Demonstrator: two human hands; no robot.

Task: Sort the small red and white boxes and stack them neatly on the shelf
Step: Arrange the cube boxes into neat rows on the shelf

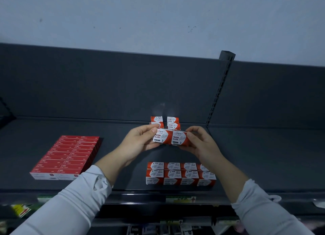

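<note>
Red-white paper-clip boxes (163,136), two side by side, held above dark shelf (123,168) mid-depth. Pair's long axis left-right, labels upright, facing person. Left hand (139,141), right hand (202,144): fingers clamped on outer ends.

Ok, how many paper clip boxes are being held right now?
2, side by side: the left box in the left hand, the right box in the right hand. Any beneath may be hidden.
</note>
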